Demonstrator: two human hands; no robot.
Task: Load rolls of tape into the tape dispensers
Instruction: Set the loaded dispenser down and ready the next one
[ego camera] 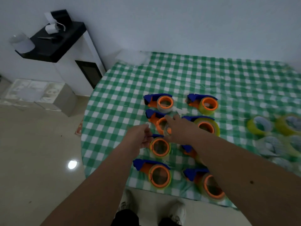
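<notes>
My right hand [180, 129] holds a clear roll of sticky tape [167, 130], fingers curled round it, over the orange and blue plastic tape dispenser [157, 119] in the second row from the far end of the left column. My left hand [140, 136] is curled beside it and seems to pinch the loose tape end. I should push the roll straight onto the orange hub, then pull the end toward the blue cutter.

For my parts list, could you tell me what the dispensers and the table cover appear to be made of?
The dispensers look like moulded plastic: solid orange and blue, smooth matte faces. The table cover looks like thin vinyl or plastic sheet: printed green check with a faint sheen, though coated cloth is possible.
</notes>
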